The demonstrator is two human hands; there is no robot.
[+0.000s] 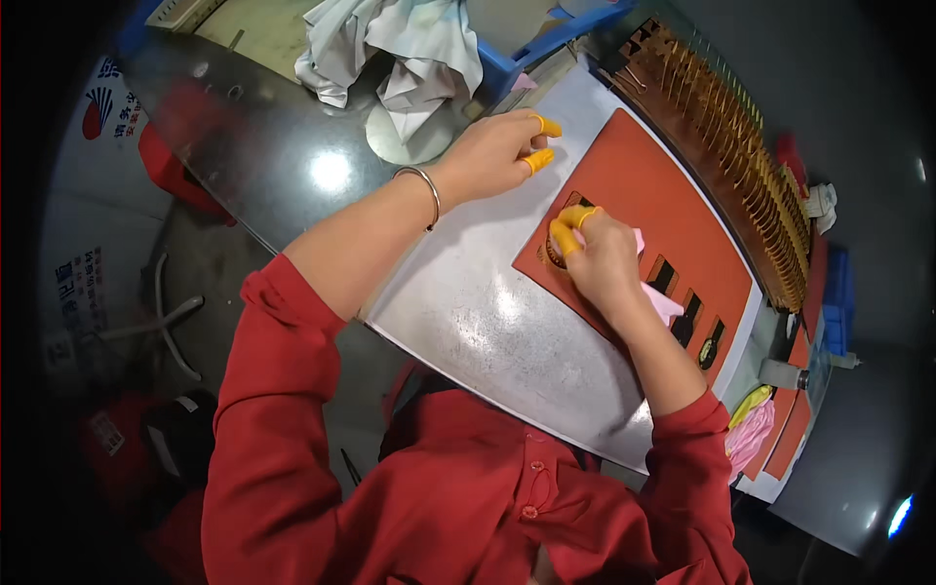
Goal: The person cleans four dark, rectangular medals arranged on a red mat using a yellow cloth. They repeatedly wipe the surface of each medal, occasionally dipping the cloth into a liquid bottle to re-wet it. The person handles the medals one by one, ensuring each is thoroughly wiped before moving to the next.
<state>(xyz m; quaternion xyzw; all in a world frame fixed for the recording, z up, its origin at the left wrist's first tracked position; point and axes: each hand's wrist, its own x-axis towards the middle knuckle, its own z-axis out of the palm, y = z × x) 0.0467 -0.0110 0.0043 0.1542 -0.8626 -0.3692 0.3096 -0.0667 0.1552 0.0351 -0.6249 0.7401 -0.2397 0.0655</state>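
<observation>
The right hand [587, 242], curled snugly, grips pink cloth [663, 305] at a dark piece [553, 254] on the orange mat [663, 185]; the left hand [505, 154], loosely spread, is empty.

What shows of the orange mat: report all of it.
The orange mat is a thin, matte, straight-edged sheet, perhaps rubber or leather. It lies flat, aslant in view, on the pale work surface. Several dark oblong pieces lie in a row on it. The right hand and a pink cloth cover part of it; whether the hand presses on it cannot be told.
</observation>
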